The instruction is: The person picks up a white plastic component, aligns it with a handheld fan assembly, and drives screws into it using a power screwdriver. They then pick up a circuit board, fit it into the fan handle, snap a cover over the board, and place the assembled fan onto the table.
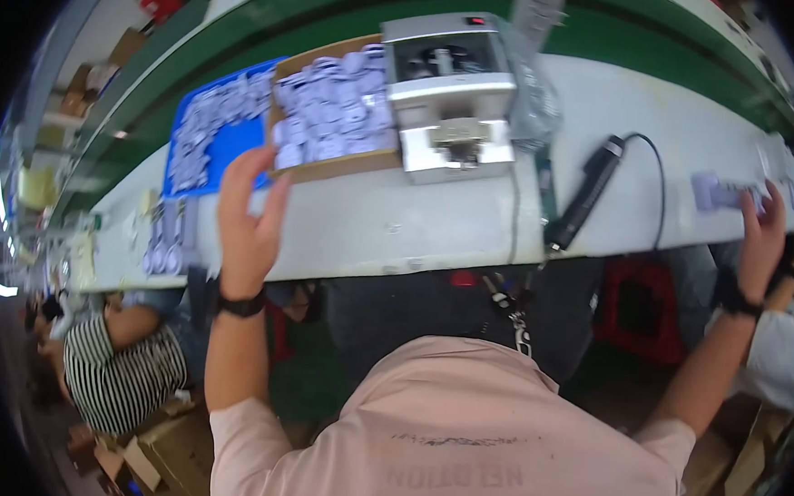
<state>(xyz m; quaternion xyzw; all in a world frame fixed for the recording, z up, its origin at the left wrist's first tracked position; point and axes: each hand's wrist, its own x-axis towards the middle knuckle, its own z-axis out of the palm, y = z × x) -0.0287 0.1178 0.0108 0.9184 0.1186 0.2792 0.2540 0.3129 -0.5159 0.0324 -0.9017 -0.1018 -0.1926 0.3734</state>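
My left hand point(249, 228) is raised over the bench, its thumb and fingers apart. Its fingertips are by the near left corner of a cardboard box point(343, 166) full of pale purple plastic parts point(328, 107). Left of the box lies a blue tray point(226, 151) with more such parts along its sides. Far to the right, my right hand point(761, 243) reaches over the bench with its fingers spread. Close to its fingertips lies a pale purple part point(711, 191); whether they touch is hard to tell. Nothing shows in either hand.
A silver machine point(456, 97) stands right of the box, with a clear plastic bag point(533, 102) beside it. A black corded electric screwdriver point(587, 194) lies near the bench's front edge. Long purple parts point(170, 248) lie at left. People sit on both sides, one in a striped shirt point(126, 372).
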